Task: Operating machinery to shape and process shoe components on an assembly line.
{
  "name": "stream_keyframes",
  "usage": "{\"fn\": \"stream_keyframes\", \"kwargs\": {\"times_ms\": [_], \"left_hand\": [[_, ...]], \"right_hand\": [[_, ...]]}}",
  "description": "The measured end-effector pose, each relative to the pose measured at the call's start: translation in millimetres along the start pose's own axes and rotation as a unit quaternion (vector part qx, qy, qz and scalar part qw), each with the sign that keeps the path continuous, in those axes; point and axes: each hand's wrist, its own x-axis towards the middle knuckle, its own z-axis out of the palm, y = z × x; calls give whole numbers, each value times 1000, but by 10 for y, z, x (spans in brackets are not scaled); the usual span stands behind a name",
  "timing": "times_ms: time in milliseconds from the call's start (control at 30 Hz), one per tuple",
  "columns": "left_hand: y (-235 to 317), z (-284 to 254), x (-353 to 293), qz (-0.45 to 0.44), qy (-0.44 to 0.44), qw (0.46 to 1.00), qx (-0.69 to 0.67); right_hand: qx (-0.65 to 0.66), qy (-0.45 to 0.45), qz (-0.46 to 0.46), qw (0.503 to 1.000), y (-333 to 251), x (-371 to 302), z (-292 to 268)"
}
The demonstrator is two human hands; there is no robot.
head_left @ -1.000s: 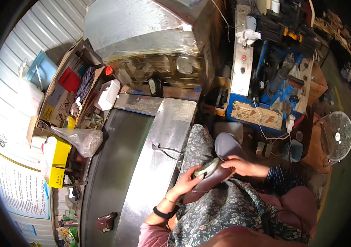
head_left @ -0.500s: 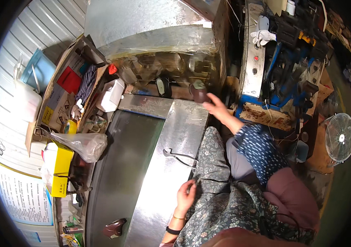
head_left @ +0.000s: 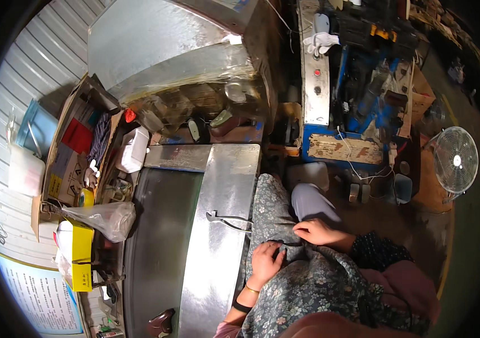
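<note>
My left hand [head_left: 267, 262] rests on the floral apron [head_left: 330, 287] over my lap, fingers curled round a small dark thing that I cannot make out. Close by on the right, my right hand [head_left: 314, 231] is also over my lap, its fingers drawn together; whether anything is in them is hidden. A pair of pincers [head_left: 228, 221] lies on the metal ledge [head_left: 217, 259] beside my leg. One brown shoe [head_left: 227, 124] with a greenish top sits under the metal hood, next to a dark shoe with a pale top [head_left: 193, 129]. Another brown shoe [head_left: 161, 324] is on the dark belt [head_left: 161, 225].
The metal hood [head_left: 161, 50] stands ahead, with plastic film hanging along its front. At left are a cardboard box [head_left: 62, 169], a plastic bag [head_left: 107, 218] and a yellow box [head_left: 82, 256]. To the right stand a blue-framed machine [head_left: 347, 149] and a fan [head_left: 456, 160].
My right hand has let go of the brown shoe at the hood and drawn back to my lap. My left hand has turned inward. The shoe on the belt sits lower in view.
</note>
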Motion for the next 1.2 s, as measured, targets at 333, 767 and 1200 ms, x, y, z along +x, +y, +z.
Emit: {"fn": "stream_keyframes", "kwargs": {"times_ms": [333, 767, 1200], "left_hand": [[-10, 288, 84, -12, 101, 994, 52], [0, 336, 96, -7, 113, 992, 60], [11, 354, 126, 6, 110, 991, 75]], "right_hand": [[-195, -54, -6, 979, 417, 123, 242], [4, 134, -42, 990, 335, -73, -686], [-189, 344, 445, 805, 1427, -22, -2842]]}}
